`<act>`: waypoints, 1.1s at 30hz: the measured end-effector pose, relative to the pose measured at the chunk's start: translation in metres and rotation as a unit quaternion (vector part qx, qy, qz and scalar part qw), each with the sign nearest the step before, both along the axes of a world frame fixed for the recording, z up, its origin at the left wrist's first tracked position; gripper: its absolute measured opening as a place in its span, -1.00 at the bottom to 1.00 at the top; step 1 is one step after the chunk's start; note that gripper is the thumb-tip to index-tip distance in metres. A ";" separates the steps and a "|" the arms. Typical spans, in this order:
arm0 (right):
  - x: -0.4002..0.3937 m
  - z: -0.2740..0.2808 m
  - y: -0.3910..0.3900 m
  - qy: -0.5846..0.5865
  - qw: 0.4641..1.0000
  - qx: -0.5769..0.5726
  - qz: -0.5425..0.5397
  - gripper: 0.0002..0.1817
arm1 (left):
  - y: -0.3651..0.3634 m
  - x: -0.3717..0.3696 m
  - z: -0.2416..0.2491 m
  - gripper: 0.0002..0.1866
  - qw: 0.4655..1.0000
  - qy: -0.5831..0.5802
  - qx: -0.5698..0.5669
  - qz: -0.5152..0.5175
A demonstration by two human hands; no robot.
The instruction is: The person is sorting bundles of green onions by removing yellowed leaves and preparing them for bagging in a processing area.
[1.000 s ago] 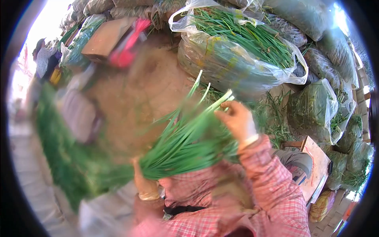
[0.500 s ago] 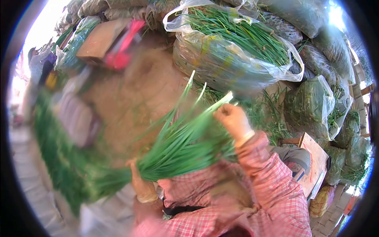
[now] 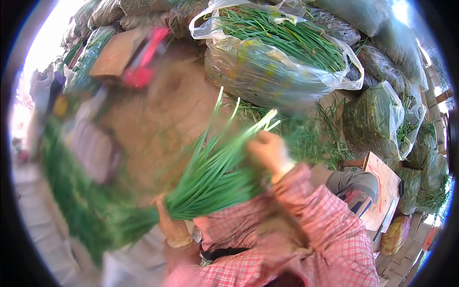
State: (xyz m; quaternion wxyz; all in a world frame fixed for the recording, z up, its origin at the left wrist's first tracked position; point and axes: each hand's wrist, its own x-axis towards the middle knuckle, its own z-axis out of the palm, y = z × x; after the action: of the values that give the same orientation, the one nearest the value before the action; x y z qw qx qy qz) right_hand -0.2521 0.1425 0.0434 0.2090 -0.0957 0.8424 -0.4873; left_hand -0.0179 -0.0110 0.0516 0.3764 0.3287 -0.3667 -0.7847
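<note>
A bunch of long green stalks lies across the lap, its pale ends up to the right. My left hand is wrapped round the lower left of the bunch, its fingers partly hidden by the leaves. Near the pale ends, my right hand has its fingers pressed together at the stalks; what exactly they pinch is blurred. More loose green leaves spread along the left side.
Beyond the dirt floor lies a large clear bag full of green stalks. A cardboard box stands at the upper left. Filled bags are stacked at the right, behind a small wooden board.
My right hand has moved slightly left and down along the pale ends. The stalks have shifted left a little, while my left hand stays round the bunch.
</note>
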 end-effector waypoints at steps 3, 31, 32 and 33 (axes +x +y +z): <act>-0.032 0.006 0.034 0.206 0.977 0.030 -0.055 -0.73 | -0.002 0.005 -0.002 -0.78 0.999 -0.019 0.041 0.015; -0.123 -0.009 0.146 0.285 0.930 0.142 -0.186 -0.72 | -0.002 -0.006 -0.005 -0.86 0.998 0.001 0.050 -0.029; -0.141 -0.007 0.179 0.285 0.902 0.229 -0.230 -0.70 | -0.002 -0.005 -0.003 -0.87 0.997 0.002 0.068 -0.021; -0.149 -0.003 0.206 0.268 0.863 0.347 -0.250 -0.68 | -0.003 -0.004 -0.003 -0.86 0.998 -0.001 0.052 -0.023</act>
State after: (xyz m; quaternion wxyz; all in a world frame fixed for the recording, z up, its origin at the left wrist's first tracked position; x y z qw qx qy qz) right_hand -0.4014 0.3484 0.0402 -0.1340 0.0694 0.9763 -0.1551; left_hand -0.0222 -0.0140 0.0484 0.3408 0.3400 -0.3335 -0.8106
